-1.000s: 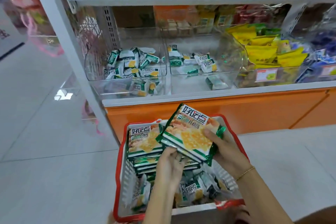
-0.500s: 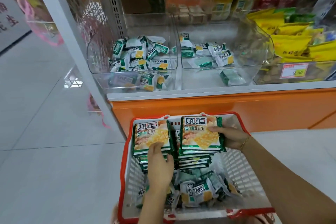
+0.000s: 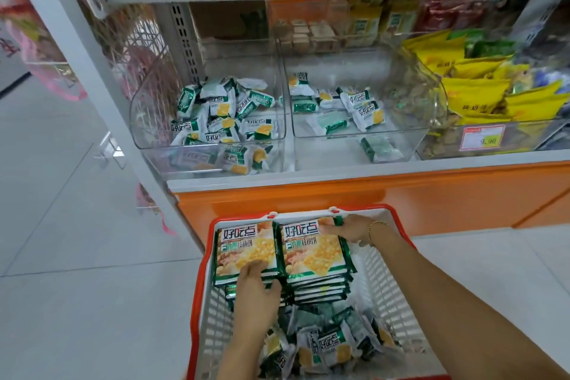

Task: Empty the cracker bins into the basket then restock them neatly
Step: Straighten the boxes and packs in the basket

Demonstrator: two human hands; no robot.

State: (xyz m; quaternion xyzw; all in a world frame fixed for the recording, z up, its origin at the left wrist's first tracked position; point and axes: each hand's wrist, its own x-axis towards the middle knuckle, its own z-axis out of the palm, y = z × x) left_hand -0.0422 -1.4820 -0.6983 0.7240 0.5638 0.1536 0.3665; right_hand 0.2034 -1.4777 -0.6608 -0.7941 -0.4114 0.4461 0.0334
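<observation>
Stacks of green-and-white cracker packs [image 3: 313,251] sit side by side in the red-rimmed white plastic basket [image 3: 398,281]; my left hand [image 3: 256,290] presses flat on one, my right hand [image 3: 350,230] grips the other's far corner. Emptying seems unfinished: next I'd reach into the clear plastic bins [image 3: 401,120].
</observation>
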